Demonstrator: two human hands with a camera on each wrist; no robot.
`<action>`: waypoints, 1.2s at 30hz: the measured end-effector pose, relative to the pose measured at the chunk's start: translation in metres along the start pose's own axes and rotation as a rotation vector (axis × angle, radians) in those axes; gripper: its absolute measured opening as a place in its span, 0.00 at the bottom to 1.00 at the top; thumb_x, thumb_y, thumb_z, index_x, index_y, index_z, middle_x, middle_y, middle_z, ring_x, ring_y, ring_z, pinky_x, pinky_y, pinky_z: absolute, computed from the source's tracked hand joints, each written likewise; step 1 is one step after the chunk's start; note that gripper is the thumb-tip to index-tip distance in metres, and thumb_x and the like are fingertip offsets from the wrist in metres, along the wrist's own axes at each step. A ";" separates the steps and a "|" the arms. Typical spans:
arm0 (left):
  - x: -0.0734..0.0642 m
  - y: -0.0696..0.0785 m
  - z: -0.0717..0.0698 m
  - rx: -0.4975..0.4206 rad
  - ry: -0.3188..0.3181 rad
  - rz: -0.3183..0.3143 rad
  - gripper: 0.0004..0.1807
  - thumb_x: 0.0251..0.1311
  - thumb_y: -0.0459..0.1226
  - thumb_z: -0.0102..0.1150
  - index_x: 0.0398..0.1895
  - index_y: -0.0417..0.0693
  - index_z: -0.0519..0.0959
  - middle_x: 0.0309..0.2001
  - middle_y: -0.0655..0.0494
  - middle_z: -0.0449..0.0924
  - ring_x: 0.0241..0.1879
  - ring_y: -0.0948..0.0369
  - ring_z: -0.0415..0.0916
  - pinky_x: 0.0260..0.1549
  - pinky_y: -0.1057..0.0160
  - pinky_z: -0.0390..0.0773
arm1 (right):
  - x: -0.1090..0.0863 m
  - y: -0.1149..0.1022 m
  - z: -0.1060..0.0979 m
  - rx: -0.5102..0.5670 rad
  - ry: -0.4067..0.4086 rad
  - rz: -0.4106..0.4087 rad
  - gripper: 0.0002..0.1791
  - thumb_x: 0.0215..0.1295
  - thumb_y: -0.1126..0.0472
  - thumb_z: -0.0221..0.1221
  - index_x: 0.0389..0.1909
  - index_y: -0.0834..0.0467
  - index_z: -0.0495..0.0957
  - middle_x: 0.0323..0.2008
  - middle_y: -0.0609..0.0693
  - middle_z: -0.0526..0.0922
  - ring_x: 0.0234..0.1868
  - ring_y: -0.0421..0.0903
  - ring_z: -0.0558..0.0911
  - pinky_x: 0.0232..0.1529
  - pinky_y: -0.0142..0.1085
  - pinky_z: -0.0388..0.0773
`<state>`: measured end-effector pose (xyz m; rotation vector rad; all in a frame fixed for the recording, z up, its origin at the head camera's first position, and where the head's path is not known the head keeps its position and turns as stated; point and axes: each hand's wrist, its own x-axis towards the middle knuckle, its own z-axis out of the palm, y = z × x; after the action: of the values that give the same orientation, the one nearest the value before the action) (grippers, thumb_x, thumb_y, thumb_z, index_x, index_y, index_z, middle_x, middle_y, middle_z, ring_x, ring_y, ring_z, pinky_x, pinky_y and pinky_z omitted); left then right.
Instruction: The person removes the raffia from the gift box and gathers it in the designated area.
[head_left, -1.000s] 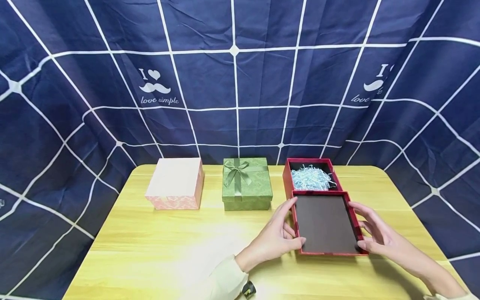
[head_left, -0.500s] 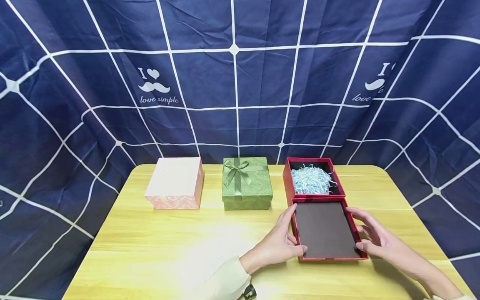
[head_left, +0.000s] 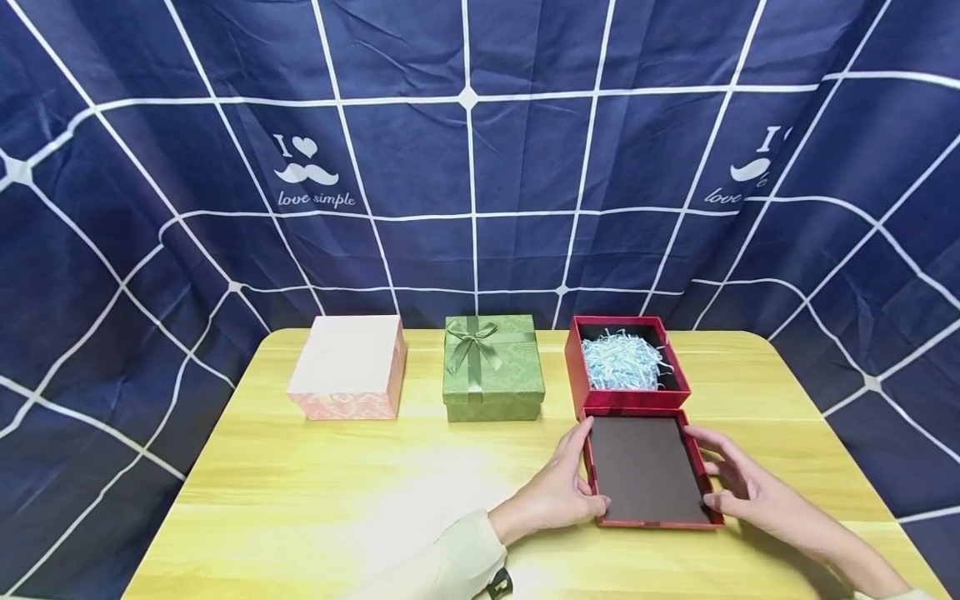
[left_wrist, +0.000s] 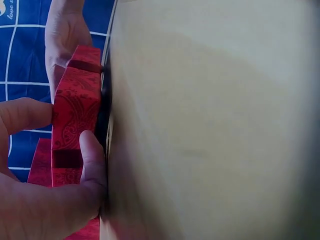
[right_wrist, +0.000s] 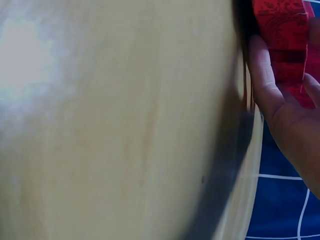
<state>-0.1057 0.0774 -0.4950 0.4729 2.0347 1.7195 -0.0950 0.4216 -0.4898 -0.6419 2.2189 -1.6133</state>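
Note:
A red box lid lies inner side up in front of the red box, its dark lining facing me. My left hand grips the lid's left side, thumb at the near corner and fingers along the wall. On the opposite side my right hand holds the lid likewise. The left wrist view shows the patterned red lid wall between thumb and fingers, close to the tabletop. In the right wrist view, the right hand holds the red wall from the side. Pale blue shredded paper fills the open box.
A green gift box with a ribbon bow stands at the back middle, and a pink box to its left. Both have their lids on. Behind the wooden table hangs a dark blue curtain with white lines.
Both hands have moved the lid toward me, away from the red box, and slightly left at the end. More of the box's front wall now shows. The other boxes stay put.

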 end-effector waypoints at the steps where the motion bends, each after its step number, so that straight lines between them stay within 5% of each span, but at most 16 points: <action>1: 0.000 0.000 0.000 0.004 -0.001 -0.006 0.65 0.55 0.23 0.75 0.91 0.62 0.48 0.87 0.59 0.46 0.28 0.68 0.78 0.32 0.70 0.82 | 0.000 0.001 0.000 -0.002 0.002 0.009 0.44 0.74 0.78 0.56 0.86 0.67 0.46 0.78 0.36 0.64 0.68 0.33 0.76 0.54 0.38 0.85; 19: 0.001 0.004 0.000 0.061 -0.013 -0.044 0.65 0.55 0.24 0.74 0.92 0.59 0.47 0.89 0.54 0.37 0.26 0.68 0.78 0.31 0.71 0.80 | 0.001 -0.002 0.003 -0.025 0.023 0.066 0.45 0.75 0.75 0.58 0.87 0.63 0.47 0.76 0.34 0.67 0.67 0.32 0.76 0.53 0.36 0.85; 36: 0.006 -0.001 -0.003 -0.049 -0.005 -0.074 0.60 0.56 0.24 0.77 0.90 0.56 0.55 0.89 0.55 0.43 0.26 0.65 0.81 0.26 0.69 0.81 | 0.003 -0.001 0.003 -0.109 0.080 0.128 0.38 0.79 0.70 0.58 0.85 0.65 0.54 0.71 0.46 0.75 0.63 0.34 0.79 0.55 0.32 0.82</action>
<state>-0.1120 0.0778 -0.4959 0.3810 1.9760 1.7181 -0.0959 0.4171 -0.4898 -0.4601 2.3666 -1.4886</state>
